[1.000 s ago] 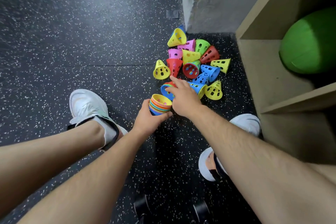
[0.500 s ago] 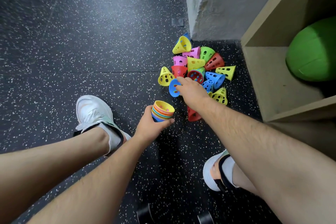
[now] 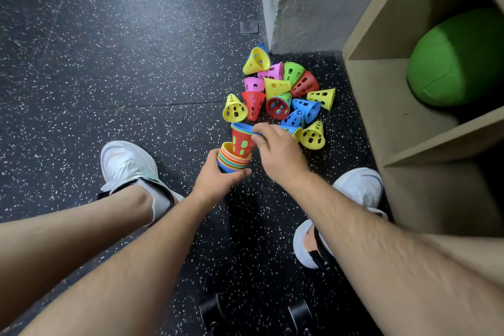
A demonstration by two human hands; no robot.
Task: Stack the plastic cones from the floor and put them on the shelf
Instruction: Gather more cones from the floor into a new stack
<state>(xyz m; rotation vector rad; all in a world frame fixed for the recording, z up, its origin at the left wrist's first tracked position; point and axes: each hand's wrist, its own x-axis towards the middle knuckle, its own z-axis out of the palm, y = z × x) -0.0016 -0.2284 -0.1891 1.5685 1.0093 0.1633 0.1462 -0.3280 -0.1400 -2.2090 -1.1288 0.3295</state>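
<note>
Since half a second ago right hand (image 3: 275,153) has carried red cone (image 3: 241,142) onto stack (image 3: 231,162), fingers pinching its rim | left hand (image 3: 215,180) wraps stack | step: nesting | next: press down, fetch from pile (image 3: 283,93) at 1 o'clock

Even, moderately bright overhead light, no harsh glare. Soft shadow on speckled floor (image 3: 114,68) at 6 o'clock, between forearms. Shelf (image 3: 381,106) recess at 3 o'clock dark behind green ball (image 3: 458,57). Cone pile (image 3: 283,93) sharp, colours saturated. Slight motion blur on right hand (image 3: 278,153). Strong wide-angle distortion: wall (image 3: 305,0) and shelf edges lean, forearms stretched at bottom edge. Top-left corner dimmer, softer.
</note>
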